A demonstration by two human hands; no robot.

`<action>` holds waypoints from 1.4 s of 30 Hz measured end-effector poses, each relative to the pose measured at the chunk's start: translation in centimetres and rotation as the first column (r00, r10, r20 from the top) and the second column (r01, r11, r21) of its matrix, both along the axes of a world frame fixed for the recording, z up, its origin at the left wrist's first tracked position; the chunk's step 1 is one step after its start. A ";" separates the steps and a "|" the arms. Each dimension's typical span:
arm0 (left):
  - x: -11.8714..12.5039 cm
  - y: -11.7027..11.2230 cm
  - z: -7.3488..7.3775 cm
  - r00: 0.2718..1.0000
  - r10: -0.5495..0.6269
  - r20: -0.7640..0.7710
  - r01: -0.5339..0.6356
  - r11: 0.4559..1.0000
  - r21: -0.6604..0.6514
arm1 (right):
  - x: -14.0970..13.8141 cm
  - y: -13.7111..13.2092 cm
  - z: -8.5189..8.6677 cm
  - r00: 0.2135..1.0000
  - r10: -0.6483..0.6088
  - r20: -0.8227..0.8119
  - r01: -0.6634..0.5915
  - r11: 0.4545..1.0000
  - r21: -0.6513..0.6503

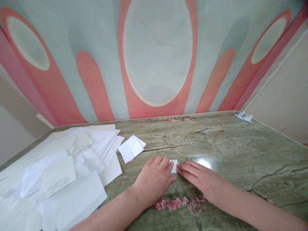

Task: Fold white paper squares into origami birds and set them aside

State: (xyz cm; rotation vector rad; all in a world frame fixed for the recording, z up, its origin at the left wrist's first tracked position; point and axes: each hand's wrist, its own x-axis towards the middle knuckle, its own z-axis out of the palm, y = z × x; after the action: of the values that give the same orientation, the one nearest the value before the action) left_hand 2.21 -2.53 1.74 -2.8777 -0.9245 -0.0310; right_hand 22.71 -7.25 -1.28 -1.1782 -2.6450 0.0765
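Note:
A small folded piece of white paper (174, 166) lies on the wood-patterned table between my hands. My left hand (154, 176) is closed over its left side, fingers curled and thumb near the lower edge; that side is hidden under the fingers. From the right, my right hand (201, 175) reaches in with fingers pressed together, the tips on the paper's right edge. Just beyond my left hand sits a short stack of square white sheets (131, 149).
A large loose pile of white paper (79, 192), some sheets with printed lines, covers the table's left side. A small folded paper shape (243, 116) stands at the far right corner. Behind the table (228, 144) rises a pink and grey-green patterned wall (157, 110).

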 end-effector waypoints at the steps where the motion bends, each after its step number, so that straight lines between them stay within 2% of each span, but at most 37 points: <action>1: 0.0 0.0 0.0 1.000 0.002 -0.004 -0.002 1.000 0.002 | 0.0 0.0 0.0 1.000 0.000 0.010 0.000 1.000 0.007; 12: -1.0 -0.5 -0.2 0.998 0.065 0.017 -0.064 0.997 -0.046 | -0.5 -0.4 0.5 1.000 -0.022 0.020 0.021 0.997 0.073; 18: -1.1 -0.5 0.0 0.998 0.063 0.014 -0.062 0.996 -0.059 | -0.4 -0.5 0.9 0.998 -0.039 -0.042 0.040 0.999 0.010; 23: -1.0 -0.6 0.0 0.997 0.077 0.013 -0.076 0.995 -0.070 | 0.7 -0.1 0.8 0.985 -0.005 -0.172 -0.011 0.996 -0.092; 28: -0.9 -0.7 -0.2 0.998 0.065 0.019 -0.064 0.997 -0.049 | 1.2 0.1 -0.1 0.967 -0.092 -0.237 0.074 0.994 -0.083; 34: -0.8 -0.9 -0.2 0.997 0.080 0.016 -0.079 0.996 -0.042 | -0.3 0.5 -0.3 0.993 0.005 -0.118 -0.003 1.000 0.015; 42: -0.8 -0.8 -0.1 0.996 0.093 0.019 -0.091 0.992 -0.087 | -0.9 0.5 -0.2 0.999 -0.046 0.028 0.044 0.996 0.071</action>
State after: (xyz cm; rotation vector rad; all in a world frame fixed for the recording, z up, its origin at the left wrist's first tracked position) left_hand 1.38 -3.33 1.61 -2.9149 -1.0873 -0.0166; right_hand 21.81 -6.78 -1.45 -1.2240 -2.6216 -0.0425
